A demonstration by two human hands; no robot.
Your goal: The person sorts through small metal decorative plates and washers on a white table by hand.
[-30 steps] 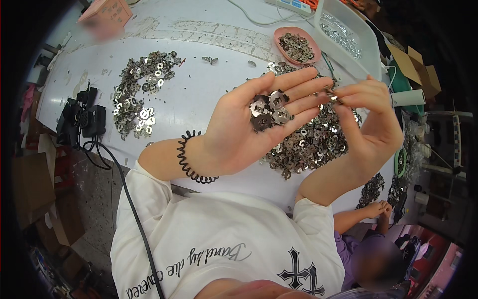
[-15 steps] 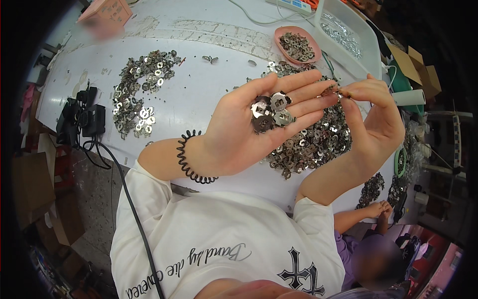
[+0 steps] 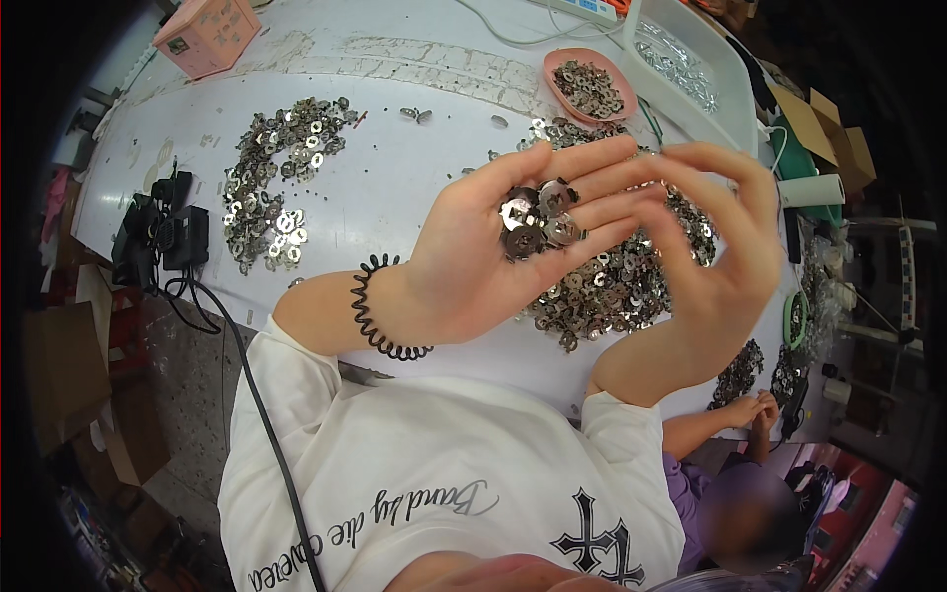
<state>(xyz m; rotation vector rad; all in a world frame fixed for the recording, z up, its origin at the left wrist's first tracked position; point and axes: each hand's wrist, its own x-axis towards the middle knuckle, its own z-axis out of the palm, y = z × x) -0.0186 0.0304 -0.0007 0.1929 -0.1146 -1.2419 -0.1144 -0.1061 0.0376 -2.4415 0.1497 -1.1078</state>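
My left hand (image 3: 464, 247) lies palm up above the table with its fingers stretched out. Several round metal discs (image 3: 560, 229) with slotted centres, some shiny and some dark, rest in its palm. My right hand (image 3: 715, 232) comes in from the right, its thumb and forefinger bent together at the left fingertips. Whatever those two fingers pinch is hidden or too small to make out. Beneath both hands spreads a big heap of similar metal discs (image 3: 621, 296), partly covered by them.
A second disc heap (image 3: 286, 158) lies at left. Further back are a pink dish (image 3: 582, 116) of small parts, a clear bin (image 3: 725, 123) of metal pieces and a pink box (image 3: 207, 39). Black adapters (image 3: 184, 237) with cables sit at the left edge. Another person's hands (image 3: 752, 409) work at lower right.
My right hand has moved left along the left fingers, and its thumb and forefinger now overlap the left fingertips. The small dark piece seen between them earlier no longer shows. The palm's discs shifted slightly.
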